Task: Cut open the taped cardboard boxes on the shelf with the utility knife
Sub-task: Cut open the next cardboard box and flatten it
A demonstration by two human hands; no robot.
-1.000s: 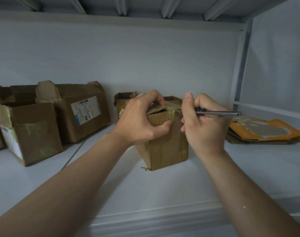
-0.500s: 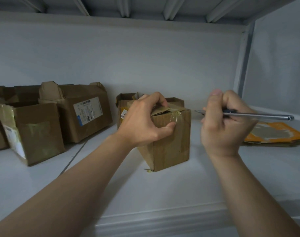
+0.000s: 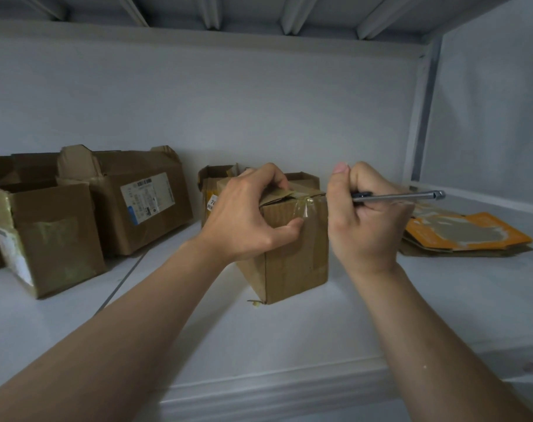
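Observation:
A small brown cardboard box [image 3: 292, 254] stands at the middle of the white shelf [image 3: 320, 330], with clear tape over its top seam and front face. My left hand [image 3: 247, 217] grips the box's top left corner, fingers curled over a partly lifted flap and thumb on the front. My right hand [image 3: 365, 217] holds a slim metal utility knife [image 3: 405, 196] in a fist just right of the box's top edge. The handle points right; the blade end is hidden behind my hand.
Opened cardboard boxes stand at the left: one with a white label [image 3: 137, 199] and one nearer the front [image 3: 52, 236]. Another small box [image 3: 213, 184] sits behind the held one. Flattened orange-printed cardboard [image 3: 466, 236] lies at the right, by the shelf's upright post [image 3: 423, 111].
My right hand drew the knife away to the right of the box, then came back left to the box's top right edge. My left hand kept its grip.

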